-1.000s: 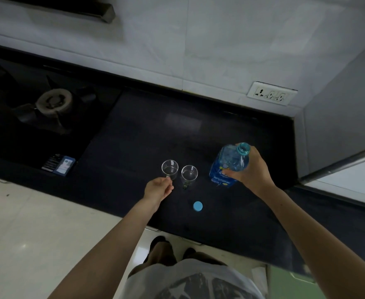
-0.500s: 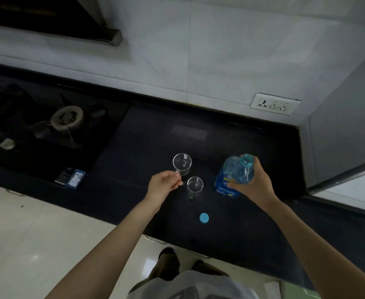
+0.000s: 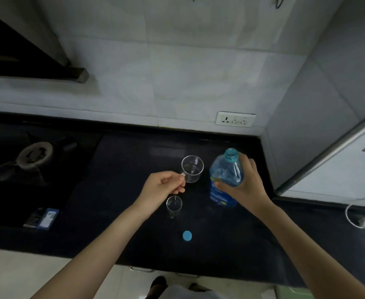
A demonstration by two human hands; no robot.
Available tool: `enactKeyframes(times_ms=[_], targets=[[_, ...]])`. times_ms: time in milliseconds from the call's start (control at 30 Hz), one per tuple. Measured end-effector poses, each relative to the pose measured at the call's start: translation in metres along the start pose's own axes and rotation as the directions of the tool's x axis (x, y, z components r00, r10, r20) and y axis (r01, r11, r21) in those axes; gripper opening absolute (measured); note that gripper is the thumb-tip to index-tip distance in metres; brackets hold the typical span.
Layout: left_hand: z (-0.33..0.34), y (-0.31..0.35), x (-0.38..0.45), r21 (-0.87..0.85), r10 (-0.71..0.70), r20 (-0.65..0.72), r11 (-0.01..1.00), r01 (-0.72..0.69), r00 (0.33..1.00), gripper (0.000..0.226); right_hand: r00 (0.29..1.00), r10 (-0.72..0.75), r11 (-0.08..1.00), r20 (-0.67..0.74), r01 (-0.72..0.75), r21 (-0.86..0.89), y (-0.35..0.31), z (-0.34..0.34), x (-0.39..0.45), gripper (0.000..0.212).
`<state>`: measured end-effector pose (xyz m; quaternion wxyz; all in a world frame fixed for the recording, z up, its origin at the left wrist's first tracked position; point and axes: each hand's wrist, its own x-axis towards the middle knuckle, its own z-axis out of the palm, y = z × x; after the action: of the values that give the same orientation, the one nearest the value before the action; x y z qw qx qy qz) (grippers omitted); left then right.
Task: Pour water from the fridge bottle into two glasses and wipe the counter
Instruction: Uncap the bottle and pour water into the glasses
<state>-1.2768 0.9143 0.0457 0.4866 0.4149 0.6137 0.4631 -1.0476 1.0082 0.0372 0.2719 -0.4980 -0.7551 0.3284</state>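
Dim, bluish light; the dark counter (image 3: 134,169) swallows detail, and wide-angle distortion bends the frame edges.

We find no legible text, brand or number here. The bottle (image 3: 225,180) carries a blue label (image 3: 219,196) with yellow marks, its print too blurred for us to read. The card (image 3: 41,218) lying on the stove's front edge shows a white and blue panel with dark lines of print, likewise unreadable. The wall socket plate (image 3: 235,120) bears only its pin openings.
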Motion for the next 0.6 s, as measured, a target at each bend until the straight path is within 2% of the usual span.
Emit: enactKeyframes(times_ms=[200,367,600], targets=[[-0.005,0.031,0.001,-0.004,0.052,0.066,0.999,-0.052,0.996,0.021,0.983,-0.095,0.953,0.155,0.134,-0.271,-0.049,-0.051,0.013,0.088],[-0.016,0.045,0.002,0.007,0.065,0.127,0.998,-0.067,0.99,0.026,0.925,-0.059,0.797,0.374,0.27,-0.54,-0.083,-0.076,0.023,0.086],[-0.027,0.054,0.001,0.027,0.063,0.193,0.997,-0.069,0.979,0.028,0.858,-0.044,0.684,0.511,0.399,-0.611,-0.11,-0.087,0.035,0.078]])
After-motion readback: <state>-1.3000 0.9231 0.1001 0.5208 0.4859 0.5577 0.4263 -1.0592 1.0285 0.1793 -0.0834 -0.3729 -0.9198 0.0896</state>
